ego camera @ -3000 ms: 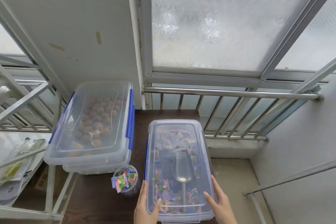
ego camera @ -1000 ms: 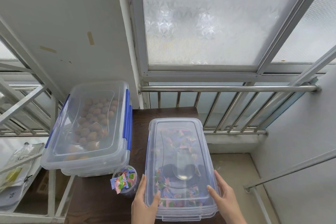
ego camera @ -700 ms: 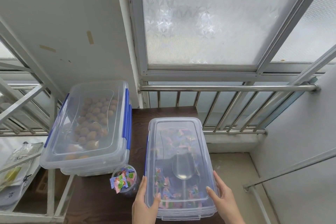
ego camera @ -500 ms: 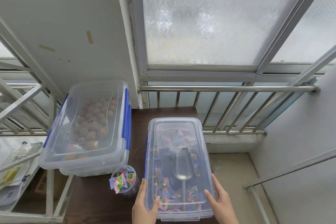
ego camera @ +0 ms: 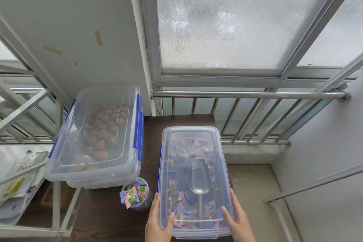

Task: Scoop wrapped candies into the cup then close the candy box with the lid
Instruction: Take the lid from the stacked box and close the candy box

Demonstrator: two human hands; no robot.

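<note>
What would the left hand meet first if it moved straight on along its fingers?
The left hand points away from the person along the candy box. The cup lies just left of that line; otherwise only bare table, though depth is unclear.

**Clear plastic, shiny metal, dark wood**

The lid point(ego camera: 193, 165) between the grips was clear, glossy plastic. Under it lay a smooth shiny metal scoop point(ego camera: 198, 179) and glossy candy wrappers point(ego camera: 191, 146). The surface point(ego camera: 110, 220) looked dark, matt wood.

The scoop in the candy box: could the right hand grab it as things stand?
Probably not. The scoop lies under the clear lid, which covers the box; the right hand rests on the lid's edge, so the lid must come off first.
</note>
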